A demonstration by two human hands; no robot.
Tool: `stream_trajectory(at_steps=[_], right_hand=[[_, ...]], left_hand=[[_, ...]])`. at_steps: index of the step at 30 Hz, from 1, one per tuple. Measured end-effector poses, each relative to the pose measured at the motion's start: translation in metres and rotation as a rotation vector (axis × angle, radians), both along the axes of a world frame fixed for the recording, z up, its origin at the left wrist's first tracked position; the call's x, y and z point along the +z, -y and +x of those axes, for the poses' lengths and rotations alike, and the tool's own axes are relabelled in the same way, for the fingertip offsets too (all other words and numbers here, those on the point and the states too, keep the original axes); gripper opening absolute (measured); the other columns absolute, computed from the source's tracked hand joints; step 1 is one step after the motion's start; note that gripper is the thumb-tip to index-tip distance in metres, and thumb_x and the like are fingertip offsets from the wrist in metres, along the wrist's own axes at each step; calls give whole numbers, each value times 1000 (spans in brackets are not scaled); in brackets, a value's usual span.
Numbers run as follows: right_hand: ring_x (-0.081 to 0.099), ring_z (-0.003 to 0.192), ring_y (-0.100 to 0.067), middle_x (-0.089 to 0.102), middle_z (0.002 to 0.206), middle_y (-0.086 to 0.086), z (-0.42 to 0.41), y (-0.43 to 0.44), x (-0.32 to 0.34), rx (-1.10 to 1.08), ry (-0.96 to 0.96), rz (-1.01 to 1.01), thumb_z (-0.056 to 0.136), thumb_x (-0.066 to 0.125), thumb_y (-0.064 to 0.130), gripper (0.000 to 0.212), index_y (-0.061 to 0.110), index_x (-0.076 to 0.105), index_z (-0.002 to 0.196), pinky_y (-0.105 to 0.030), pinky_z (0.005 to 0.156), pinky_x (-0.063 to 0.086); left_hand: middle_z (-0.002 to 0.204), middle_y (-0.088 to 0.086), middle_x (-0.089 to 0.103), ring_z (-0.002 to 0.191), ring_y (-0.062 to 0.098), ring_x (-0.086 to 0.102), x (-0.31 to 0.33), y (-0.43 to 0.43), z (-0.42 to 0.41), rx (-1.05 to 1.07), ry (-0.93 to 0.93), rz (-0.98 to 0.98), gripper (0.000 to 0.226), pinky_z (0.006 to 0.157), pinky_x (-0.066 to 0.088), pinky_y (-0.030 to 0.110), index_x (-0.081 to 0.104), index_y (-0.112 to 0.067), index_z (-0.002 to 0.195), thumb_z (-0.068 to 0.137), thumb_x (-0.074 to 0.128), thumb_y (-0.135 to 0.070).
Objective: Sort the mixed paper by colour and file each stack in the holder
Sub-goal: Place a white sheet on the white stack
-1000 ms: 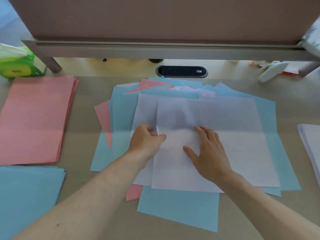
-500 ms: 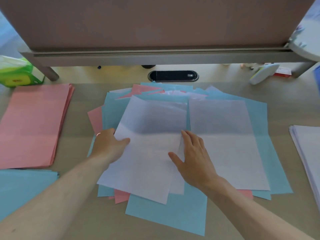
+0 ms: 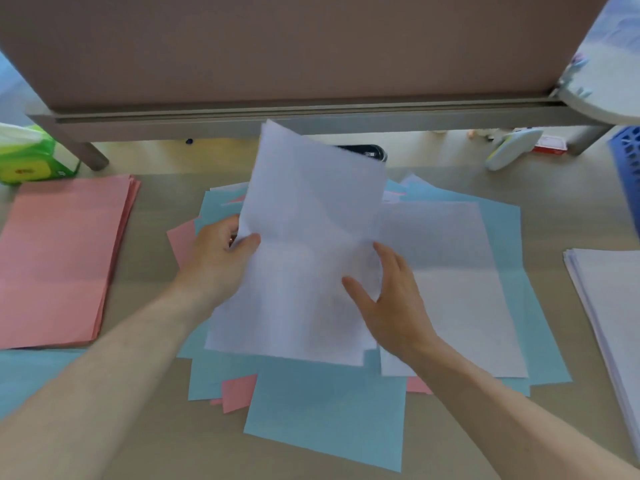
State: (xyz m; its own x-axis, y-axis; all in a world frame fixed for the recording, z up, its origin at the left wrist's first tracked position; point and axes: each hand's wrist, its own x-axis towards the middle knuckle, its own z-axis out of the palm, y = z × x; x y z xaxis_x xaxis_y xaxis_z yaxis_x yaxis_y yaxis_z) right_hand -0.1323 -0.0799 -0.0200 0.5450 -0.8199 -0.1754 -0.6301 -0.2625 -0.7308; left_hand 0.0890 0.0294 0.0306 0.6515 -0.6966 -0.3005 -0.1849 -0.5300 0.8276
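Note:
A mixed pile of blue, pink and white sheets (image 3: 329,410) lies spread in the middle of the desk. My left hand (image 3: 218,254) pinches the left edge of a white sheet (image 3: 308,237) and tilts its far end up off the pile. My right hand (image 3: 388,299) rests with straight fingers on that sheet's right side. Another white sheet (image 3: 450,278) lies flat to the right on the pile. Sorted stacks lie around: pink (image 3: 62,258) at the left, blue (image 3: 20,372) at the lower left, white (image 3: 609,306) at the right edge.
A blue plastic basket (image 3: 628,174) shows at the far right edge. A green tissue pack (image 3: 31,157) stands at the back left. A grey partition (image 3: 311,57) closes the back of the desk, with a black cable port (image 3: 367,152) and a stapler-like tool (image 3: 512,147) below it.
The white sheet was slid left, then lifted by my left hand so its far end now stands up. My right hand stayed on its right side. The view shifted slightly.

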Motion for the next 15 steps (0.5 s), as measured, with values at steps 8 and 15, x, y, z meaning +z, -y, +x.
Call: stream_trajectory(at_steps=[8, 15], right_hand=[[55, 98, -18, 55, 116, 4, -65, 80, 24, -329, 5, 90, 89, 73, 21, 73, 27, 33, 150, -26, 84, 38], [58, 94, -21, 61, 106, 1, -130, 93, 2, -289, -144, 70, 88, 71, 12, 55, 17, 51, 139, -27, 81, 40]], left_hand=[[108, 1, 75, 102, 22, 70, -31, 70, -92, 16, -98, 23, 18, 92, 56, 38, 71, -16, 109, 94, 63, -12], [110, 2, 69, 102, 26, 65, -52, 91, -152, 2, -30, 236, 33, 81, 49, 31, 59, -12, 115, 88, 72, -28]])
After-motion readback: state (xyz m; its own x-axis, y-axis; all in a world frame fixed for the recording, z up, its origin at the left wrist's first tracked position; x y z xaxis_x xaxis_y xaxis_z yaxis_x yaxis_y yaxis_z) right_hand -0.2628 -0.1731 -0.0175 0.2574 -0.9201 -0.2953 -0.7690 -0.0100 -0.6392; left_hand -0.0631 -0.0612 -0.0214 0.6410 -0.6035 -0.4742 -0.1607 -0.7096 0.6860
